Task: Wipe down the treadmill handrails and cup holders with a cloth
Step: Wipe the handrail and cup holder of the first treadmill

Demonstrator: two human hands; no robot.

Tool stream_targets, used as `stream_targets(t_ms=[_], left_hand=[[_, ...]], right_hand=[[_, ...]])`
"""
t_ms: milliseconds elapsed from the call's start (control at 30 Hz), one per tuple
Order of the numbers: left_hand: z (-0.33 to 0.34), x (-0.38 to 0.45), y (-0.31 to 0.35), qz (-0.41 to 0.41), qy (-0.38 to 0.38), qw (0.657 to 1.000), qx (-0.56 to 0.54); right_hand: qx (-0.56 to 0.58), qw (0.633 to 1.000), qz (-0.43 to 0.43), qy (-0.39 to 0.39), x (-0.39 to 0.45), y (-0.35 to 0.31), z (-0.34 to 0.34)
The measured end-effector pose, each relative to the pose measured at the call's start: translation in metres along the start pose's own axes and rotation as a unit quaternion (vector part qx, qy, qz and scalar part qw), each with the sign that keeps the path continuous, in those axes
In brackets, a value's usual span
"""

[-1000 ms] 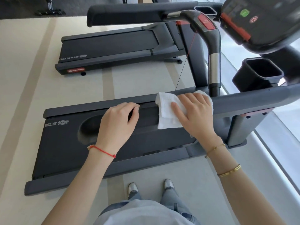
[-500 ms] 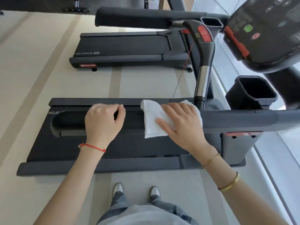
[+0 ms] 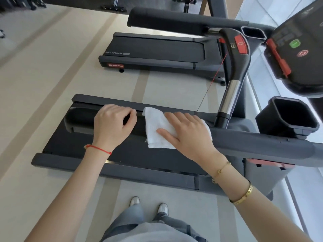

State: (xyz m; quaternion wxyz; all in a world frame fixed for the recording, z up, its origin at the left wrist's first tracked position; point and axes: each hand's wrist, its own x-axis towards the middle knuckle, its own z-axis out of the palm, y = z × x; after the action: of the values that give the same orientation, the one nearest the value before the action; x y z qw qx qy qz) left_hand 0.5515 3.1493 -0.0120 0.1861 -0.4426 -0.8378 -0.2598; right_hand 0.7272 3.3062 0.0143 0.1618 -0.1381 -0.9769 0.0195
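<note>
Both hands now sit nearer the free end of the handrail (image 3: pixel 253 142) than a second ago, the white cloth (image 3: pixel 158 130) having slid leftward along the dark padded bar with them, while the view has tipped so more of the floor and the far machine shows.

Two treadmills are in sight: the near treadmill (image 3: pixel 122 170) under the hands and a second treadmill (image 3: pixel 157 51) beyond it. Two handrails show, the near one being wiped and a far handrail (image 3: pixel 174 20) at the top. Two cup holders are visible, a large cup holder (image 3: pixel 295 117) at the right and a smaller cup holder (image 3: pixel 253 33) farther back. One cloth is in use.

The left hand (image 3: pixel 111 126) curls over the bar near its rounded end, fingers wrapped round it, thumb toward the cloth, gripping the rail just beside the cloth without touching it. A red string bracelet (image 3: pixel 98 148) circles that wrist. The right hand (image 3: pixel 188 135) lies flat on the cloth with fingers straight and spread, pressing it onto the top of the rail; the cloth drapes over the near side. Two gold bracelets (image 3: pixel 243 196) sit on the right forearm.

Two shoes (image 3: pixel 148 205) stand on the floor beside the near treadmill's side rail.
</note>
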Motion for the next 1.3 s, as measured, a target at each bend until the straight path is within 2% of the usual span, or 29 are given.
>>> stream_targets(t_ms=[200,400,533,667,733,900,1067,1167,1300], left_hand=[[-0.023,-0.006,-0.033,0.016,0.014,0.999,-0.035],[-0.038,-0.013,-0.078,-0.015,0.022,0.999,-0.020],[-0.044,-0.020,-0.093,-0.041,0.007,0.998,-0.052],[-0.044,-0.025,-0.093,-0.045,-0.010,0.995,-0.088],[-0.044,-0.027,-0.094,-0.058,-0.009,0.992,-0.109],[-0.047,-0.030,-0.097,-0.079,-0.034,0.987,-0.136],[-0.055,-0.035,-0.113,-0.165,-0.032,0.972,-0.164],[-0.059,-0.040,-0.118,-0.139,-0.047,0.975,-0.165],[-0.060,-0.036,-0.115,-0.114,-0.063,0.978,-0.166]], right_hand=[[-0.011,0.998,0.025,-0.053,0.027,-0.011,0.001],[0.074,0.986,-0.023,-0.149,0.085,-0.068,0.021],[0.084,0.985,-0.046,-0.140,0.103,-0.096,0.033],[0.056,0.993,-0.051,-0.096,0.087,-0.084,0.028],[0.053,0.993,-0.039,-0.098,0.085,-0.083,0.026],[0.106,0.977,-0.010,-0.187,0.118,-0.108,0.036],[0.183,0.952,-0.016,-0.245,0.154,-0.137,0.047],[0.160,0.961,-0.016,-0.225,0.147,-0.133,0.045],[0.076,0.989,-0.017,-0.122,0.113,-0.117,0.036]])
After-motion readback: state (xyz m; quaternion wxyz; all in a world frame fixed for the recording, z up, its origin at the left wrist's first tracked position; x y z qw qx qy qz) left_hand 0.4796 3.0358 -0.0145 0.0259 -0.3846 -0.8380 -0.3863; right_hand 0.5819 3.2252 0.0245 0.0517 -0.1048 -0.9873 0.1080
